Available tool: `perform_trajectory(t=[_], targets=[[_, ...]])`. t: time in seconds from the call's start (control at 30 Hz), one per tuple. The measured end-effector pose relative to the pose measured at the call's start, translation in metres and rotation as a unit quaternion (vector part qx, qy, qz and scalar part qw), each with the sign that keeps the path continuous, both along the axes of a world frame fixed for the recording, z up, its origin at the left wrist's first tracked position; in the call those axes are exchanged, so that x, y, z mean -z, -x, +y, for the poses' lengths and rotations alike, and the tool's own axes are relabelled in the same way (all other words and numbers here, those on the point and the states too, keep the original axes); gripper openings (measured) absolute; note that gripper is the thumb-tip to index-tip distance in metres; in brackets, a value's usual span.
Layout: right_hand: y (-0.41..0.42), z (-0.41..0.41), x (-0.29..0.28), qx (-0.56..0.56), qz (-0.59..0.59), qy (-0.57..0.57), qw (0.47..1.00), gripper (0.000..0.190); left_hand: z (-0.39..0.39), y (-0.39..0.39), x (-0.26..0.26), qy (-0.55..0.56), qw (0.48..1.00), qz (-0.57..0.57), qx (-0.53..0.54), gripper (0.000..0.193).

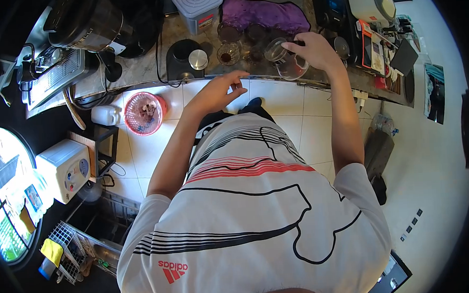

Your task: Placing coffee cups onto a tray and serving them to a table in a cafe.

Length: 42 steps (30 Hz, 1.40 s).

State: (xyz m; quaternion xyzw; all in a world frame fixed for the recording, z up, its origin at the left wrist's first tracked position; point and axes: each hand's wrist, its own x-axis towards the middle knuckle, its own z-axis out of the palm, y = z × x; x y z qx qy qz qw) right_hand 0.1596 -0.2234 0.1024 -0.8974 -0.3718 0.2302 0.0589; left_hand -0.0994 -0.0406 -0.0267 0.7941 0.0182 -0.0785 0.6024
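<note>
My right hand (313,51) grips the dark handle of a clear glass carafe (293,68), which is tilted over the counter's front edge. A round clear glass rim (275,50) shows beside it. My left hand (220,92) holds nothing; it hovers at the counter's front edge with its fingers apart. Just beyond it stands a ribbed glass (228,54) with a little dark liquid in it. Several dim glasses stand near a purple cloth (265,15). Left of them, a silver round-topped piece (198,59) sits on a black stand (181,53).
A lidded plastic tub (197,9) stands at the back. An espresso machine (61,72) and a large black appliance (89,23) occupy the left side. A pink basket (145,113) and white jug (104,115) stand on the floor. Boxes and a white appliance (371,7) are at right.
</note>
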Motion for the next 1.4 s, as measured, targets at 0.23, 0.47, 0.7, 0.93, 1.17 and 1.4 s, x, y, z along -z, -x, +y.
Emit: perform_trajectory(t=[0.23,0.47,0.7,0.93,1.17,1.4], targets=[[0.025,0.024,-0.021,-0.027,-0.003,0.003,1.000,0.058,0.009,0.022,-0.008,-0.032,0.996,0.019,-0.082,0.043],[0.052,0.088,-0.006,-0.180,-0.111,0.022,0.977,0.052,0.009,0.027,0.009,-0.065,0.993,0.036,-0.095,0.043],[0.069,0.140,0.003,-0.269,-0.133,0.118,0.947,0.040,0.012,0.034,0.018,-0.042,0.993,0.005,-0.108,0.034],[0.074,0.162,0.018,-0.315,-0.127,0.162,0.927,0.036,0.014,0.048,0.015,-0.015,0.990,-0.024,-0.138,0.031],[0.079,0.179,0.018,-0.353,-0.147,0.191,0.904,0.043,0.016,0.065,0.015,-0.008,0.984,-0.021,-0.178,0.032],[0.089,0.197,0.006,-0.358,-0.162,0.256,0.883,0.042,0.016,0.076,0.014,0.002,0.978,-0.032,-0.208,0.037]])
